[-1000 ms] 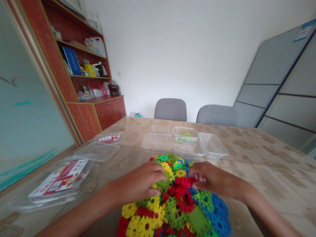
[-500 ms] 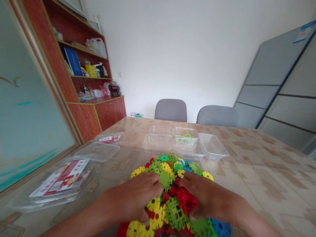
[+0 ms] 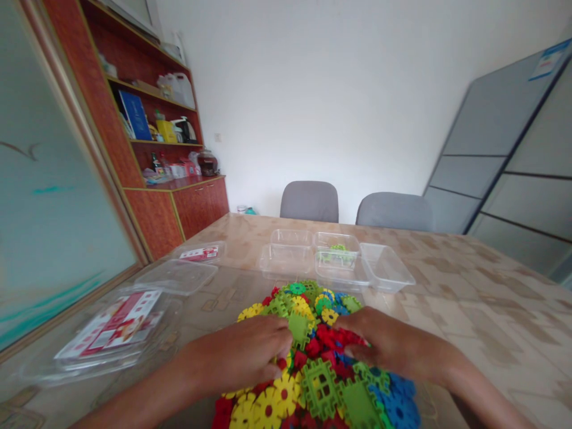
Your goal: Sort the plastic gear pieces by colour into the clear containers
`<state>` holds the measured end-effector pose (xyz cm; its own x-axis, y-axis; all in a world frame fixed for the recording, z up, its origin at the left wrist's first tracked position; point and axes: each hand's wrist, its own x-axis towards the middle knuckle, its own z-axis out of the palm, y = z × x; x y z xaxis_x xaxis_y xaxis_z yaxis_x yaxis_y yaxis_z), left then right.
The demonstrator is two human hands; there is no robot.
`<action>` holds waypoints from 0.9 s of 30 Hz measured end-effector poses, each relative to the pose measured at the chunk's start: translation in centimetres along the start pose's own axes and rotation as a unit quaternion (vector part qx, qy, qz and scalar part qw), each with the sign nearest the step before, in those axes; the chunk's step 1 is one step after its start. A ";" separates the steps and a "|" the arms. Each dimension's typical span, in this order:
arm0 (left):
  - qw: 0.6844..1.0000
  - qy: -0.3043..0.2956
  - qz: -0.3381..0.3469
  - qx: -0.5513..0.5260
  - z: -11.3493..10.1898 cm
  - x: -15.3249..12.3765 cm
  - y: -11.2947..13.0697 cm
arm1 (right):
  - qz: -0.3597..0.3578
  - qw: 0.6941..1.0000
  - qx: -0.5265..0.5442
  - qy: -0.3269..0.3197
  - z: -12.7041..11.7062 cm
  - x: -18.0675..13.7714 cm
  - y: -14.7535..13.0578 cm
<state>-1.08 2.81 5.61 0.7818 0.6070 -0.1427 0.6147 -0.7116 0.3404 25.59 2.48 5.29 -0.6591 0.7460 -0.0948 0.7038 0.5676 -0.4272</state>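
A heap of interlocking plastic toy pieces, red, yellow, green and blue, lies on the table right in front of me. My left hand rests palm down on the left side of the heap, fingers curled over the pieces. My right hand lies on the right side, fingers bent into the red pieces near the middle. What either hand grips is hidden. Beyond the heap stand several clear plastic tubs; one holds a green piece.
Clear lids with red-and-white leaflets lie on the table to the left. Two grey chairs stand at the far side. A red-brown shelf cabinet fills the left wall; grey panels lean at the right.
Both hands first drew back toward me over the heap, and have since shifted only slightly. Pieces have spread out at the far edge of the heap.
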 end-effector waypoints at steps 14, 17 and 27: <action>0.999 0.033 -0.004 -0.006 -0.3 0.2 -0.4 | 0.000 0.999 0.025 0.025 0.3 0.5 0.0; 0.999 0.038 0.002 -0.004 -0.2 0.4 -0.5 | -0.013 0.999 0.049 -0.002 0.8 0.7 -0.5; 0.998 0.058 0.016 -0.014 -0.3 0.8 -1.0 | 0.026 0.997 0.069 0.004 1.1 0.5 0.0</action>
<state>-1.08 4.15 5.39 0.7829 0.6217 -0.0236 0.5847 -0.7222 0.3695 24.96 2.46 4.24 -0.6207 0.7759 -0.1128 0.6929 0.4756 -0.5420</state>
